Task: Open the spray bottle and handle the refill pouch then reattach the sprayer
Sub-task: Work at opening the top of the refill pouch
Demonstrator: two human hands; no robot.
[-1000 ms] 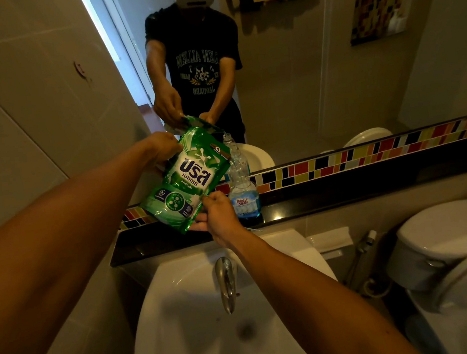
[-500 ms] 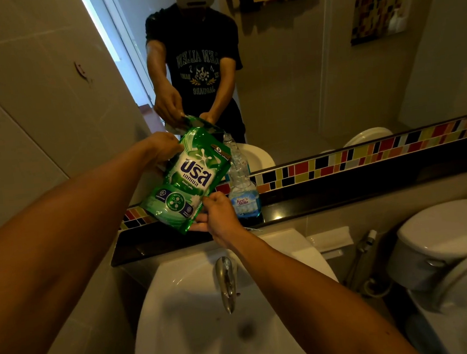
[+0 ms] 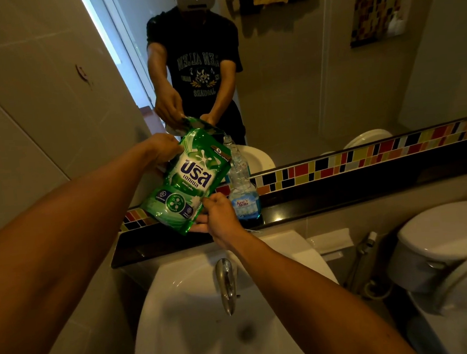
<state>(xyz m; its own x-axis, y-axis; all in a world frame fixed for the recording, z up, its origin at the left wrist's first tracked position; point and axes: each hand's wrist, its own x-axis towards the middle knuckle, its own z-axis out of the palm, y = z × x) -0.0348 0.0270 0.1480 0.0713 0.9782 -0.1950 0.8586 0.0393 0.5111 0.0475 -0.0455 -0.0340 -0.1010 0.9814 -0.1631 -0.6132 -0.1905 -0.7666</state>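
A green refill pouch (image 3: 186,181) is tilted above the dark ledge, its top corner leaning toward the neck of a clear spray bottle (image 3: 242,193). The bottle stands upright on the ledge with blue liquid in its lower part, a blue label and no sprayer on its open neck. My left hand (image 3: 165,149) grips the pouch's upper left edge. My right hand (image 3: 218,214) pinches the pouch's bottom corner, just left of the bottle. The sprayer head is not in sight.
A white basin (image 3: 201,335) with a chrome tap (image 3: 226,284) lies below the black ledge (image 3: 341,195). A mirror (image 3: 302,72) behind shows my reflection. A white toilet (image 3: 453,248) and a bidet hose stand at the right. A tiled wall closes the left.
Almost nothing has moved; both hands hold the pouch tilted toward the bottle's neck as before.
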